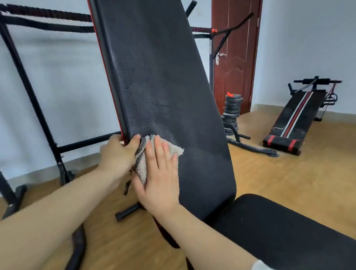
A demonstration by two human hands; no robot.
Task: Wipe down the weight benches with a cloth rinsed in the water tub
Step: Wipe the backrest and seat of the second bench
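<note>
Right hand (159, 174) lay flat, fingers straight, pressing the cloth (141, 170) onto the lower part of the tilted backrest (165, 73). Left hand (118, 153) gripped the backrest's left edge. Cloth looked soft and limp, and probably works best spread under a flat palm.

left hand (117, 153): fingers curled, thumb extended | right hand (161, 174): flat, fingers straight

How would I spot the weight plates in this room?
Find the dark red door. At its foot stands the stack of weight plates, right of the tilted backrest. Nothing else there is a round dark pile topped with orange.
</note>
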